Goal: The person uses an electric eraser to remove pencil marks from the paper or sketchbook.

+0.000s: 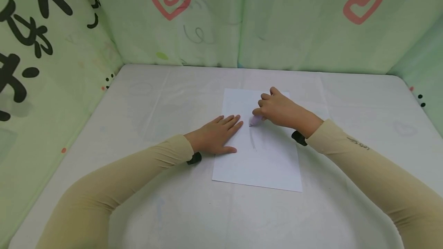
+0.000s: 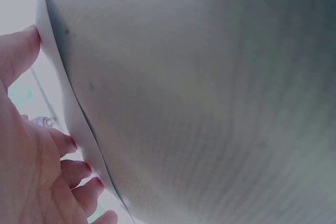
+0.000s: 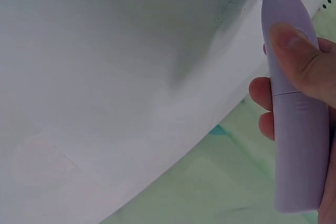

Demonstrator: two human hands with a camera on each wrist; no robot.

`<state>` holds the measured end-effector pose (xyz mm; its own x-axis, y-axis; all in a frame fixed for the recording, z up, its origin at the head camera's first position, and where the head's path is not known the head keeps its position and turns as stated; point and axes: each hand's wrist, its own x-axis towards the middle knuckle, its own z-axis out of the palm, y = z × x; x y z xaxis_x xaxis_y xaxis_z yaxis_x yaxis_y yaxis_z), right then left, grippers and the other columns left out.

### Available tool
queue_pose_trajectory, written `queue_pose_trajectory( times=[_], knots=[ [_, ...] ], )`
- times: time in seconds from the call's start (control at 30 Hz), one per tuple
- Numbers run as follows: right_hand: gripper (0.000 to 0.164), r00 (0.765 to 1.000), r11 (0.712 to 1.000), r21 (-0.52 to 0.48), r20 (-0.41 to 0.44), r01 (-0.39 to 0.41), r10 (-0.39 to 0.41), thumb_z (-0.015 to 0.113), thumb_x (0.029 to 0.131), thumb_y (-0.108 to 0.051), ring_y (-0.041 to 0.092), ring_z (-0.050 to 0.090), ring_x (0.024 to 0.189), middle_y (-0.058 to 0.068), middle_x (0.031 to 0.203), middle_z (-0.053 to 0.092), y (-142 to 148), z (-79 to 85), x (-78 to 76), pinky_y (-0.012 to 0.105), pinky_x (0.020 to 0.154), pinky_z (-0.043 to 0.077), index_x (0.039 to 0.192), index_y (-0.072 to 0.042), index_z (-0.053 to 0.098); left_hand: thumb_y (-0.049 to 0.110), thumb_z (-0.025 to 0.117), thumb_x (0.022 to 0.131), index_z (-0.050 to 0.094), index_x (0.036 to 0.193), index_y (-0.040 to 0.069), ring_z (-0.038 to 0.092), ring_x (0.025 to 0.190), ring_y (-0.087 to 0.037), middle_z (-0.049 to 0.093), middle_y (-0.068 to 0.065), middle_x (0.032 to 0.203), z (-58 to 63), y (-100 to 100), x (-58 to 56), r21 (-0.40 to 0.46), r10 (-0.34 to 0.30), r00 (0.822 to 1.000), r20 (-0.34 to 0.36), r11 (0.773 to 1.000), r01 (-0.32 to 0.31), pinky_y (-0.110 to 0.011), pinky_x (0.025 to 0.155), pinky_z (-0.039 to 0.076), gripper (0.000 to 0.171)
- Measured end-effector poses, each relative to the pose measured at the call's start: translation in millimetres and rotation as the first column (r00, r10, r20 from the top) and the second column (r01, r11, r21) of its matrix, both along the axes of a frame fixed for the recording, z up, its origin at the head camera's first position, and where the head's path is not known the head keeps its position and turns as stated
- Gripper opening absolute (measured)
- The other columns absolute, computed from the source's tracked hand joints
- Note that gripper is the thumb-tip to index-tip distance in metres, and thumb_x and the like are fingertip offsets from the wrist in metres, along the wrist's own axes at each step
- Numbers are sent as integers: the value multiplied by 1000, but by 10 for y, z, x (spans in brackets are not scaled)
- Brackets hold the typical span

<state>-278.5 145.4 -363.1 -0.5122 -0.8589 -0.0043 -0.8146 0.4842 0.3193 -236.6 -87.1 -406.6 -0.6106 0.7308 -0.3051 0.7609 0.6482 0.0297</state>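
A white sheet of paper (image 1: 263, 170) lies on the white-covered table, with a faint grey streak (image 1: 252, 139) near its middle. My right hand (image 1: 281, 110) grips a pale purple electric eraser (image 1: 255, 120), its tip down at the upper end of that streak. In the right wrist view the thumb presses on the eraser's body (image 3: 300, 150), other fingers curl behind it, and dark specks (image 3: 231, 8) dot the paper by the tip. My left hand (image 1: 215, 136) rests on the sheet's left edge with fingers spread; the left wrist view shows its fingertips touching the paper.
The white tabletop (image 1: 166, 206) extends around the sheet on all sides. Green printed curtains (image 1: 294, 30) with hearts and black lettering hang behind and beside the table. A dark wrist camera (image 1: 299, 138) is strapped under the right cuff, another (image 1: 195, 158) under the left.
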Motion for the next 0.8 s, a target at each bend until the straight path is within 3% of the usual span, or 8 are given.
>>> queue_pose_trajectory(
  times=[0.2,0.4,0.57,0.8],
  knots=[
    [26,1000,1000,4,27,-9,8,80,68,-20,21,54,75,4,78,67,12,19,13,35,67,33,92,-21,71,60,38,93,8,152,9,11,148,-25,6,-11,160,-22,0,-11,0,-2,1000,-3,1000,2,-43,119,14,84],
    [27,1000,1000,-11,3,-4,4,80,69,-20,23,55,77,6,80,68,2,5,3,38,71,37,94,-20,71,60,38,93,8,152,9,12,147,-25,7,-11,160,-38,-4,-17,3,-4,1000,-12,1000,4,-44,119,15,84],
    [24,999,1000,-7,42,-10,10,80,68,-20,21,54,74,4,77,67,11,13,3,35,68,33,90,-21,71,60,38,93,8,152,9,12,147,-25,7,-11,159,-36,-5,-16,8,-4,1000,-5,1000,4,-44,119,15,84],
    [24,1000,999,-35,15,-19,20,81,66,-18,21,52,73,5,74,66,25,5,-2,36,68,33,88,-19,70,60,38,93,8,152,9,12,147,-25,7,-11,159,-35,-3,-19,3,-6,1000,-11,1000,6,-44,119,15,84]
  ],
)
